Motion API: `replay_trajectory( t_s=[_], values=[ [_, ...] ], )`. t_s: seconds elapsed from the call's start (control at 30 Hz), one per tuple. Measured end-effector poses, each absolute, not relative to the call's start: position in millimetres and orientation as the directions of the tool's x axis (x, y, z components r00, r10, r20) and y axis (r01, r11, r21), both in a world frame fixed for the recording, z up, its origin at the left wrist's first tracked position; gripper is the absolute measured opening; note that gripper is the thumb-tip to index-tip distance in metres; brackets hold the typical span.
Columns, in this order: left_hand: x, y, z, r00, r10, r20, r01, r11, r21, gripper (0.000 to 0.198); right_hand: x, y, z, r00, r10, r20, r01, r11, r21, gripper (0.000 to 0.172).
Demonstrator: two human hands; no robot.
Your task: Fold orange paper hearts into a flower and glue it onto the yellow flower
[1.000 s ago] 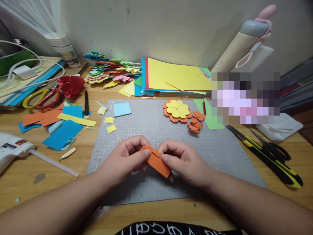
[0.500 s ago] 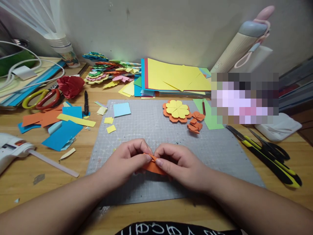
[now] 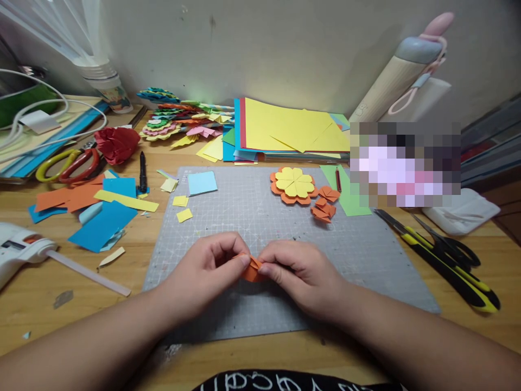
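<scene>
A small piece of folded orange paper (image 3: 252, 271) is pinched between both hands above the grey cutting mat (image 3: 244, 212). My left hand (image 3: 214, 263) grips its left edge between thumb and fingers. On the opposite edge, my right hand (image 3: 299, 271) pinches it the same way. The fingers cover parts of the paper. Beyond the hands, a yellow and orange paper flower (image 3: 295, 183) lies on the mat, with folded orange pieces (image 3: 323, 210) beside it. A light blue square (image 3: 202, 182) and small yellow squares (image 3: 184, 215) sit on the mat's left side.
A glue gun (image 3: 28, 250) and paper scraps (image 3: 103, 225) lie at left, near yellow-and-red scissors (image 3: 77, 165). At right are a yellow-black utility knife (image 3: 456, 274) and black scissors (image 3: 453, 250). Coloured sheets (image 3: 288, 125) and paper flowers (image 3: 179, 119) rest along the wall.
The orange paper has turned and now shows a smaller, narrower face between the fingers. My right thumb and fingers have shifted slightly on it. Other things stay put.
</scene>
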State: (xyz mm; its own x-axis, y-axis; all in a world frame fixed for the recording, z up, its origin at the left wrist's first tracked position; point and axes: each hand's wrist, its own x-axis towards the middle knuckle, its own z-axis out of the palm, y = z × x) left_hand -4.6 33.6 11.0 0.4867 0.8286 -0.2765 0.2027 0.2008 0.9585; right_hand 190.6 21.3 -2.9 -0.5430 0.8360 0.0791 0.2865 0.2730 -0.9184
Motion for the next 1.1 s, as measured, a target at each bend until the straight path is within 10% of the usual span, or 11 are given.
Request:
replay_trajectory(
  t_s=[0.23,0.6,1.1],
  values=[
    [-1.6,27.3,16.4,0.474,0.862,-0.179,0.239,0.07,0.968,0.019,186.1,16.7,3.6,-0.446,0.868,-0.218,0.194,-0.144,-0.97,0.024],
    [-2.3,29.2,10.8,0.424,0.868,-0.26,0.156,0.213,0.965,0.02,185.0,20.5,0.1,-0.51,0.811,-0.286,-0.016,-0.341,-0.94,0.029],
    [-2.4,27.0,10.0,0.452,0.851,-0.268,0.108,0.246,0.963,0.022,187.3,22.9,-1.6,-0.538,0.82,-0.193,-0.023,-0.243,-0.97,0.03]
  ],
)
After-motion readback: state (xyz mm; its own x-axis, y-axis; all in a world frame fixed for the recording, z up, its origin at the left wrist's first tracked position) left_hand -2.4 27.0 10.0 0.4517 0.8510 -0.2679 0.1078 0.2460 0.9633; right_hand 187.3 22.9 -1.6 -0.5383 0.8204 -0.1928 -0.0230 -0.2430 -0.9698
